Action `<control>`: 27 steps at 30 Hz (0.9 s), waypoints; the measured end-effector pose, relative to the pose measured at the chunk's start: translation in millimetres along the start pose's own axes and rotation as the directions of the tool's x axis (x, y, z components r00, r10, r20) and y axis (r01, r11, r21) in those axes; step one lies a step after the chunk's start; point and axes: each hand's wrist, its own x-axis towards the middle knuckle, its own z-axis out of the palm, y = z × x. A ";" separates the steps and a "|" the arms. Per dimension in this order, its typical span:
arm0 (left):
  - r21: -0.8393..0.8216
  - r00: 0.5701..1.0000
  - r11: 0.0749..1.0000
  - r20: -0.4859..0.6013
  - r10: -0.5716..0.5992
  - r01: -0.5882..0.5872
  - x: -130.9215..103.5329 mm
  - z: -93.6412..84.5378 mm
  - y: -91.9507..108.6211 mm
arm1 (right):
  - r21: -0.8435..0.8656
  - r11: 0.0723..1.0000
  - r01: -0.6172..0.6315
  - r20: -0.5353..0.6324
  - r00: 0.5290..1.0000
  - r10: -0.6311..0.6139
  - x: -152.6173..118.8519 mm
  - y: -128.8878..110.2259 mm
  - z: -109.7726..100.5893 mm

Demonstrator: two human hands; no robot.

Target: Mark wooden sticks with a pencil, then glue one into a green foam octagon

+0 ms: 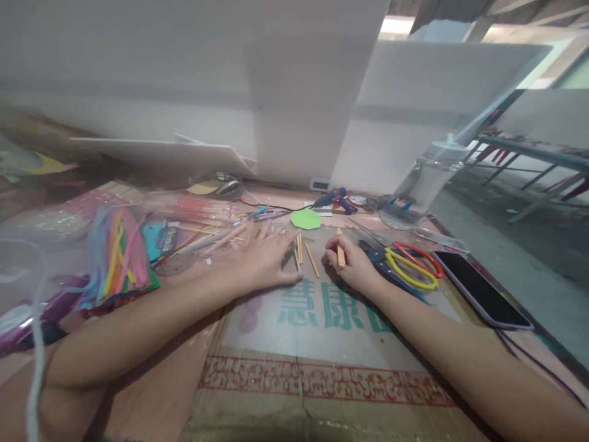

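Note:
My left hand [264, 255] is open, thumb spread from the fingers, low over the printed cardboard [257, 319]. Beside its thumb and index finger lie a few short wooden sticks [311, 260]; whether it touches the nearest one I cannot tell. Closed around a short, light wooden stick [340, 248], my right hand [352, 261] rests on the cardboard; I cannot tell if it is one piece or a small bundle. Just beyond the hands is a green paper shape [305, 219]. Close to the right hand lie scissors [411, 267] with red and yellow handles.
Colourful fuzzy strips [117, 255] and bagged sticks [197, 207] cover the left side. At the back lies a blue glue gun [338, 199] with a cord. A clear water container [414, 187] and a phone [481, 288] stand and lie at right, near the table edge.

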 end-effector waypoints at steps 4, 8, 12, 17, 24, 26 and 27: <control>-0.125 0.983 0.989 0.154 0.102 -0.083 -37.3 -0.4 29.8 | 0.063 0.994 0.087 0.056 0.994 -0.091 -10.2 -22.4 -25.0; -0.238 0.962 0.971 0.262 0.080 -0.016 -53.9 4.8 40.1 | 0.293 0.939 0.179 0.010 0.982 -0.191 -23.9 -56.4 -43.4; -0.318 0.972 0.943 0.171 0.158 -0.097 -49.6 9.0 30.3 | 0.493 0.870 0.021 0.046 0.998 -0.051 -36.5 -63.4 -29.4; -0.350 0.984 0.926 0.048 0.170 -0.143 -44.3 9.7 16.8 | 0.568 0.803 -0.180 0.113 0.984 0.140 -52.4 -44.4 -4.0; -0.366 0.950 0.892 0.058 0.308 -0.267 -46.7 12.4 19.9 | 0.420 0.869 -0.260 0.326 0.937 0.123 -69.6 -61.0 -0.5; -0.338 0.952 0.906 0.078 0.296 -0.254 -47.2 13.1 21.6 | 0.366 0.897 -0.248 0.345 0.931 0.116 -69.2 -64.4 0.4; -0.323 0.956 0.914 0.079 0.283 -0.244 -47.3 13.3 22.1 | 0.349 0.907 -0.236 0.334 0.935 0.115 -68.3 -64.7 1.1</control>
